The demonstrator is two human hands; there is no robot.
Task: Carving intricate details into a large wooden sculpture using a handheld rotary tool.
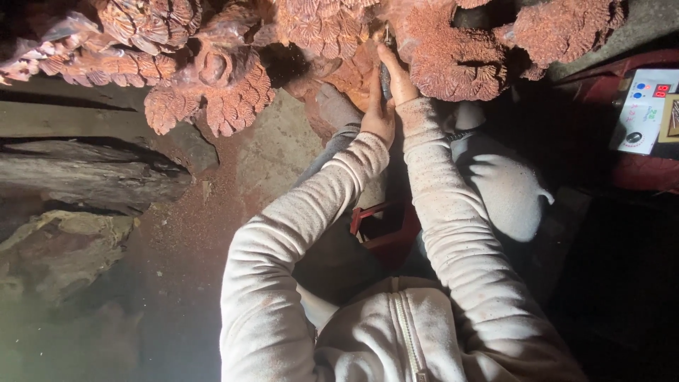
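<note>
Reddish wood carving (438, 56), heavy-looking and stiff with brittle fluted edges, is best steadied by its thick body. Left hand (378, 113) and right hand (397, 78) both clench a slim carving tool (385, 71) against it.

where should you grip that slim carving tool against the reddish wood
Grip the carving tool on its dark shaft just behind the tip, coming from the person's side. The shaft is thin and points into the carved wood, so the left hand and right hand pinch it close together.
</note>
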